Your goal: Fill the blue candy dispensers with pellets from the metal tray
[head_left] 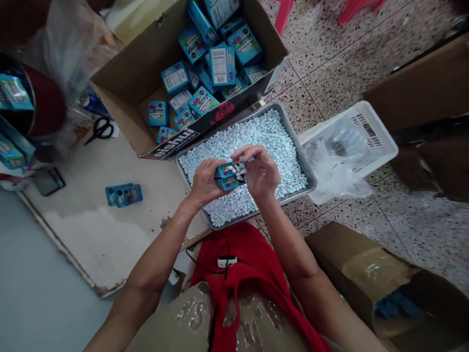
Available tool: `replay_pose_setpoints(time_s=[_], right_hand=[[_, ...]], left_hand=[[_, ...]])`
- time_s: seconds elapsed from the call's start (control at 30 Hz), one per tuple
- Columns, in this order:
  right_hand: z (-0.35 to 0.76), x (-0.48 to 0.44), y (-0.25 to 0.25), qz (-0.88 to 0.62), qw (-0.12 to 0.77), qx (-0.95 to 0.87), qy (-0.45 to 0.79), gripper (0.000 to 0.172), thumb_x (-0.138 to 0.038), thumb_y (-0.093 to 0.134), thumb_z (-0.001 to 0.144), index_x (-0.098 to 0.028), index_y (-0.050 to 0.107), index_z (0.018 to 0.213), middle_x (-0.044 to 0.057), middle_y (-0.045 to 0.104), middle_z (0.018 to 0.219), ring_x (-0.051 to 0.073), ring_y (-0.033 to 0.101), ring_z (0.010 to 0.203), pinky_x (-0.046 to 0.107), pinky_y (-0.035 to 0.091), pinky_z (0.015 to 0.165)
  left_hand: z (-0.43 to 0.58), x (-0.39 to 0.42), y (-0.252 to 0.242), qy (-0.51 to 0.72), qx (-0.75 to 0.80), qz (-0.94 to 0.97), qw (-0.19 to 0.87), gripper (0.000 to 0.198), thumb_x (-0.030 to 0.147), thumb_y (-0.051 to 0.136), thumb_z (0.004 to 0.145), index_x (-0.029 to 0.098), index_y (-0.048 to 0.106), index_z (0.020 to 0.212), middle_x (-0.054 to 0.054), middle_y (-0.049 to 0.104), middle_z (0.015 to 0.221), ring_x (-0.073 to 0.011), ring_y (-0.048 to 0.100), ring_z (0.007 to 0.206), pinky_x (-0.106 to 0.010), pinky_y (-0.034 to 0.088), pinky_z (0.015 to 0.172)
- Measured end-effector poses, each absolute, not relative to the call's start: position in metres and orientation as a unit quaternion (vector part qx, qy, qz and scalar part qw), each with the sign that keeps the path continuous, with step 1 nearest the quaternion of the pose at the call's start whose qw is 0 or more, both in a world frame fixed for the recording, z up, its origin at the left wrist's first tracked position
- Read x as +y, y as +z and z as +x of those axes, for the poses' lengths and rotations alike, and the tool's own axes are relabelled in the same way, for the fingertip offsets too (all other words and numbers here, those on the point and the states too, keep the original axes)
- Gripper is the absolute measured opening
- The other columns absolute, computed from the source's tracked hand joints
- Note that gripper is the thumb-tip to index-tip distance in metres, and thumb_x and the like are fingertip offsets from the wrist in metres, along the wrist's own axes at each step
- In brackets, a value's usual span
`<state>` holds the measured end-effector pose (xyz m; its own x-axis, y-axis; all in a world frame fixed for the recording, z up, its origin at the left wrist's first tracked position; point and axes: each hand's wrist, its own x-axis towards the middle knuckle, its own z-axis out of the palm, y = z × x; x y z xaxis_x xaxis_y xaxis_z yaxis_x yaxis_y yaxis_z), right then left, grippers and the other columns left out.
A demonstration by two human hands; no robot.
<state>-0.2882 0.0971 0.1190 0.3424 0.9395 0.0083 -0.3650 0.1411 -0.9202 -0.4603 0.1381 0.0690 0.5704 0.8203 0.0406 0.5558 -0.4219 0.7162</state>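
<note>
Closest in, a red cloth point(252, 264) hangs over the person's front, both bare forearms reaching out past it. Over on the left, two flat blue packs point(123, 194) lie on the pale board, and black scissors point(100, 128) sit further back beside the big cardboard carton point(124, 83), which is heaped with blue boxes.

Now the middle. The left hand point(205, 182) has its fingers wrapped tight around a small blue box point(226, 177), held just above the metal tray point(293, 196). The right hand point(261, 173) meets it at the box's open end, fingers curled over a cluster of white pellets point(240, 168). Under both hands the tray is filled with the same pale pellets.

To the right, a white basket point(381, 142) holds a crumpled clear bag point(337, 156), just beside the tray. Lower right, a brown box point(351, 264) stands on the speckled floor.
</note>
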Motion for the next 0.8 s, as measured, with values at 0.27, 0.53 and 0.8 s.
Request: replay_pose_setpoints(time_s=[0.27,0.53,0.8], right_hand=[[-0.290,0.081,0.101,-0.492,0.614,-0.428,0.445,0.055,-0.069,0.047,0.101,-0.030,0.074,0.074,0.003,0.079,0.109,0.029,0.071,0.120,0.057,0.046,0.121],[-0.203,0.016,0.007,-0.792,0.448,-0.392,0.135,0.041,-0.056,0.048,0.103,-0.024,0.074,0.106,0.013,0.073,0.128,0.031,0.065,0.130,0.062,0.045,0.120],[-0.198,0.028,-0.073,-0.852,0.381,-0.355,0.050,0.064,-0.063,0.068,0.090,-0.020,0.064,0.138,0.022,0.063,0.139,0.039,0.055,0.136,0.065,0.039,0.122]], left_hand=[[-0.454,0.148,0.058,0.233,0.415,0.810,0.343,0.066,0.051,0.095,0.069,0.023,0.066,0.121,-0.006,0.073,0.114,-0.0302,0.069,0.109,-0.048,0.055,0.099],[-0.477,0.145,0.055,0.295,0.410,0.765,0.400,0.077,0.067,0.090,0.073,0.019,0.065,0.126,-0.009,0.072,0.123,-0.0293,0.070,0.114,-0.050,0.057,0.101],[-0.502,0.144,0.066,0.215,0.462,0.782,0.359,0.070,0.055,0.096,0.068,0.025,0.066,0.124,-0.007,0.072,0.117,-0.0316,0.069,0.112,-0.049,0.056,0.101]])
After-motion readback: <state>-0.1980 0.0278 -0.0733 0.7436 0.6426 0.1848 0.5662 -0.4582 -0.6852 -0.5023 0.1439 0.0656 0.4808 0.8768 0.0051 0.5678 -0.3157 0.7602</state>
